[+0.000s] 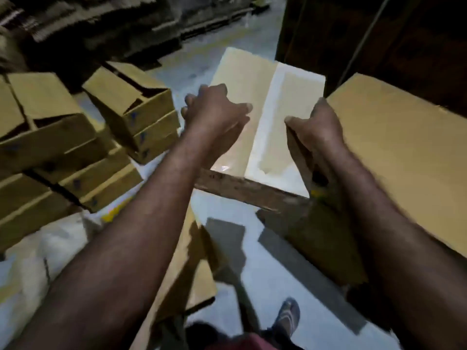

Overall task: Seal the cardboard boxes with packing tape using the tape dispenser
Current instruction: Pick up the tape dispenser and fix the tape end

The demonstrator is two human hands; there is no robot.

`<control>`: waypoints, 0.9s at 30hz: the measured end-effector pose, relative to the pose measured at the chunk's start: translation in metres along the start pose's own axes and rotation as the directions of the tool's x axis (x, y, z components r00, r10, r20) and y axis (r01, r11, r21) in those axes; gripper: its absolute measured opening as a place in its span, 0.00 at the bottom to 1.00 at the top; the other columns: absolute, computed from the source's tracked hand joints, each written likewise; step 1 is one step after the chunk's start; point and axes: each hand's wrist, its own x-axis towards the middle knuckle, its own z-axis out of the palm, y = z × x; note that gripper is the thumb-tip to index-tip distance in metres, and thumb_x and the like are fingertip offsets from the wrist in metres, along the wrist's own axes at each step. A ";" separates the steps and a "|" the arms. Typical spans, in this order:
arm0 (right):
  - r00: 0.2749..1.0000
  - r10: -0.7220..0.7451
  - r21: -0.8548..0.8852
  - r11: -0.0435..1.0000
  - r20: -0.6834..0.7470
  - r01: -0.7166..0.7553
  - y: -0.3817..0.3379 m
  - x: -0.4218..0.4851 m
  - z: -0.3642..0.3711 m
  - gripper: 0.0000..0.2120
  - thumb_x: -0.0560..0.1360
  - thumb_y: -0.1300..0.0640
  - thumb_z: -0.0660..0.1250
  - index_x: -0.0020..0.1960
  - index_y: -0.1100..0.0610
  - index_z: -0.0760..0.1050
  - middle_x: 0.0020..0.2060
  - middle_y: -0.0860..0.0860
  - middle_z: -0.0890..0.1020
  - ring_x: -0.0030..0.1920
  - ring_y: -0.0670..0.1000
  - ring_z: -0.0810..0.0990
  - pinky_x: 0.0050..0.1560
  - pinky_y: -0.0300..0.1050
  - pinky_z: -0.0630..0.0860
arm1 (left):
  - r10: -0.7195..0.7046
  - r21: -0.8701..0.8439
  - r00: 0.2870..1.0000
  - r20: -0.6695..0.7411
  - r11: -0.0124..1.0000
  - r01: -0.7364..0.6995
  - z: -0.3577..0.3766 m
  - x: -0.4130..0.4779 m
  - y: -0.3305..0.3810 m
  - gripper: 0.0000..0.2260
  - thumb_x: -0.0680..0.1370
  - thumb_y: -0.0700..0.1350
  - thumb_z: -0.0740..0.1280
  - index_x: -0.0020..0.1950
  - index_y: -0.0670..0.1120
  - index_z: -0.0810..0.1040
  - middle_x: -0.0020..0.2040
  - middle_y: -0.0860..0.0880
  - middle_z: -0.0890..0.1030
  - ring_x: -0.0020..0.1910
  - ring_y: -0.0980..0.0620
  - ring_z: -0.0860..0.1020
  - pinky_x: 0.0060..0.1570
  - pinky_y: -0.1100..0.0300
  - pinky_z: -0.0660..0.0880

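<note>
Nearest the viewer, below the cardboard box [285, 127], a foot in a sandal [288, 317] stands on a pale, shiny floor [265, 274]. White sacks [38, 248] lie down to the box's left. A worn wooden rail [247, 189] runs crosswise at the box's near end, touching it.

The cardboard box sits at the centre, brightly lit, with its top flaps folded shut so nothing inside shows. Its long axis runs away from the viewer, the far end leaning slightly right. A seam [261, 122] runs lengthwise along the top. The side left of it is tan and the side right of it is paler (a glossy patch shines at the near left corner).

Two bare forearms reach to the box. The left hand [214, 109] grips its left edge, fingers curled over the side and thumb lying across the top towards the seam. The right hand [321, 122] grips its right edge, thumb on top and fingers wrapped down the wall. The box lies between the two hands. A dark and yellow smear just below the right hand is too blurred to identify.

Just right of the box stands a larger closed carton [394, 152]. Left of the box are stacks of open-topped cartons [141, 114]. Their insides are in shadow, so any contents cannot be told.
</note>
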 end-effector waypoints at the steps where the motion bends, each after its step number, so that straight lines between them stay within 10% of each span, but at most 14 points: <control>1: 0.999 -0.004 0.017 1.000 -0.037 0.005 0.004 0.007 -0.022 0.29 0.65 0.38 0.71 0.60 0.52 0.72 0.56 0.52 0.82 0.56 0.59 0.80 0.56 0.56 0.79 | 0.037 0.007 0.999 0.002 0.999 -0.037 0.001 -0.003 0.026 0.25 0.62 0.71 0.66 0.38 0.49 0.69 0.54 0.39 0.80 0.58 0.36 0.76 0.57 0.41 0.76; 12: 0.956 0.009 -0.077 0.996 -0.292 -0.033 0.105 0.076 -0.254 0.20 0.71 0.44 0.73 0.35 0.49 0.63 0.32 0.44 0.67 0.41 0.51 0.72 0.37 0.44 0.66 | 0.363 -0.148 0.898 0.249 0.931 -0.335 0.104 0.000 0.256 0.38 0.61 0.68 0.72 0.68 0.53 0.78 0.70 0.48 0.76 0.70 0.44 0.72 0.68 0.44 0.71; 20: 0.907 0.175 -0.106 0.967 -0.382 -0.231 0.219 0.120 -0.322 0.20 0.69 0.39 0.69 0.51 0.54 0.75 0.47 0.54 0.80 0.51 0.60 0.79 0.51 0.59 0.80 | 0.476 -0.107 0.785 0.397 0.873 -0.476 0.237 -0.003 0.346 0.35 0.74 0.61 0.75 0.78 0.56 0.68 0.84 0.45 0.52 0.80 0.39 0.58 0.76 0.43 0.61; 23: 0.917 0.196 -0.031 0.975 -0.348 -0.220 0.247 0.137 -0.325 0.33 0.74 0.46 0.72 0.74 0.57 0.68 0.68 0.58 0.76 0.66 0.60 0.76 0.62 0.57 0.77 | 0.494 -0.200 0.736 0.462 0.867 -0.456 0.272 0.001 0.353 0.35 0.75 0.58 0.75 0.79 0.52 0.67 0.84 0.49 0.49 0.78 0.45 0.63 0.70 0.54 0.66; 27: 0.929 0.288 -0.114 0.940 -0.233 -0.321 0.286 0.144 -0.310 0.30 0.76 0.45 0.71 0.74 0.56 0.69 0.69 0.58 0.74 0.64 0.58 0.75 0.55 0.47 0.72 | 0.451 -0.018 0.634 0.628 0.823 -0.568 0.312 0.011 0.346 0.34 0.75 0.64 0.72 0.78 0.53 0.69 0.84 0.47 0.50 0.80 0.42 0.59 0.73 0.48 0.64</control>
